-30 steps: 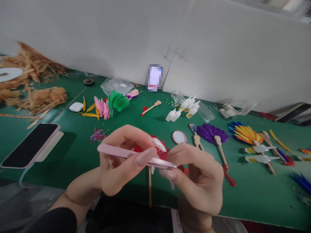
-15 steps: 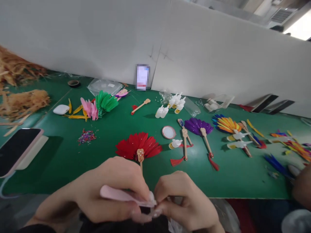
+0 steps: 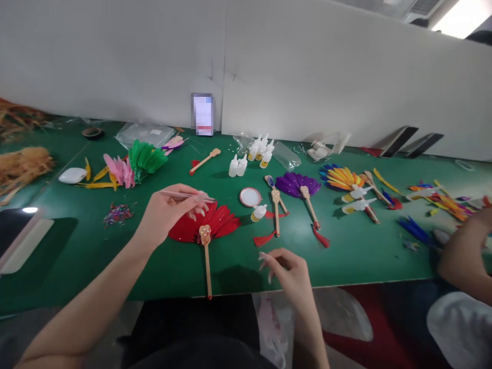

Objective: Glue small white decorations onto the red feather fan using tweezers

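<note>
My left hand is closed in a pinch on slim pink tweezers, whose tips point right over the red feather fan. The fan lies spread on the table, with small pale dots on its feathers. Several bead-like dots mark the head of its wooden handle, which runs down to the table edge. My right hand hovers near the table's front edge, right of the handle. Its fingers are loosely curled and apart, with nothing visible in them. A small glue bottle and a round white dish stand beyond it.
The green table also bears a purple fan, a yellow-orange fan, green feathers, several white bottles and colourful bits. A phone leans on the wall. Another person's arm rests at right.
My hands have parted from their meeting place in front of me. The left moved forward over the red fan with the tweezers; the right drew away rightward. The view has shifted.
</note>
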A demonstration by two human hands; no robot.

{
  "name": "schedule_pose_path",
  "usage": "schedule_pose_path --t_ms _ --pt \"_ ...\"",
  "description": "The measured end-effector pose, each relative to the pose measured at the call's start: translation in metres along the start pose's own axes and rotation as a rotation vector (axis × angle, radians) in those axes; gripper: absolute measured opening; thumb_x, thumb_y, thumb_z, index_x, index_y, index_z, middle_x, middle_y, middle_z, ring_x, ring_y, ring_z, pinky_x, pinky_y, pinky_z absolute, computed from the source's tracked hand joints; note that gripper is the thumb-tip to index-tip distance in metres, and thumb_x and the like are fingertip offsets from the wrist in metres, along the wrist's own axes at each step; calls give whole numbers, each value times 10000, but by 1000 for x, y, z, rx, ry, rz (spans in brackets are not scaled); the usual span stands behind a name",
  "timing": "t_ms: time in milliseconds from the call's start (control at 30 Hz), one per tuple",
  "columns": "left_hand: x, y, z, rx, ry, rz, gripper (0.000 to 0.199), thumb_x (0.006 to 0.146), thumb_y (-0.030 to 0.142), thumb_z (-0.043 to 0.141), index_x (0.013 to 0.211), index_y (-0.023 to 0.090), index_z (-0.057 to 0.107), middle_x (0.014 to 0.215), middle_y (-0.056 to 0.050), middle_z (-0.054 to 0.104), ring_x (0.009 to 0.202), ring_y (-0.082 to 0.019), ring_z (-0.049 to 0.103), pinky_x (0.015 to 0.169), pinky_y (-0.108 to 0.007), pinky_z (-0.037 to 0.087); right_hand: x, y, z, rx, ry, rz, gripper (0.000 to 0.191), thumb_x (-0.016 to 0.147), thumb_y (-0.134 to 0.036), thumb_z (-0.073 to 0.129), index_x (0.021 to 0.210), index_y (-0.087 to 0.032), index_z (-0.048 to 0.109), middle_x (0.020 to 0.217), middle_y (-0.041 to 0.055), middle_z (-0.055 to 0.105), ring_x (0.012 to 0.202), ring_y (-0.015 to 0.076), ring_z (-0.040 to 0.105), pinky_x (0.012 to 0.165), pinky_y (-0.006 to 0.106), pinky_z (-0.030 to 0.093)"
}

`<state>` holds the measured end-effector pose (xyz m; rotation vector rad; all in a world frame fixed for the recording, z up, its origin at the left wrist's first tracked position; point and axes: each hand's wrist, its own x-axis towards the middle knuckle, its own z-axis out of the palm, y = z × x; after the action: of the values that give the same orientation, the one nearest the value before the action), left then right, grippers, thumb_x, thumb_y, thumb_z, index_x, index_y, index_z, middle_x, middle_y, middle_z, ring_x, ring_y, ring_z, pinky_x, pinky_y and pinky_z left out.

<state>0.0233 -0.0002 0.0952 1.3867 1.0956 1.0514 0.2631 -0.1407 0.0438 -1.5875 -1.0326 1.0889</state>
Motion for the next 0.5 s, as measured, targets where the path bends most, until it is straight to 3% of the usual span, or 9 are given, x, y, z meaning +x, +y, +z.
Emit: schedule_pose_path --t_ms 133,333,400,500 --pt "30 -10 41 165 -122 32 182 806 301 711 812 125 667 740 -73 743 585 -147 683 566 -240 577 8 24 -2 32 111 54 374 709 -490 762 606 -151 643 547 31 649 405 102 511 404 223 428" --pt "84 -43 90 374 -320 51 225 882 321 641 761 133 609 620 -14 665 541 -124 632 578 -255 543 17 58 -7 59 178 54 500 837 -582 607 593 -146 613 453 -9 555 371 83 483 384 204 400" --pt "99 -55 101 466 -389 38 226 907 325 628 817 118 628 701 -13 661 614 -129 637 637 -286 557 20 70 -6 54 199 56 496 891 -548 570 592 -152 561 430 -59 480 359 63 447 391 192 389" --pt "114 -71 112 574 -462 15 248 933 340 603 1047 121 628 981 -57 663 834 -166 654 751 -351 572 23 83 -4 38 210 56 362 937 -415 585 708 -135 575 534 -81 504 412 47 457 436 185 421"
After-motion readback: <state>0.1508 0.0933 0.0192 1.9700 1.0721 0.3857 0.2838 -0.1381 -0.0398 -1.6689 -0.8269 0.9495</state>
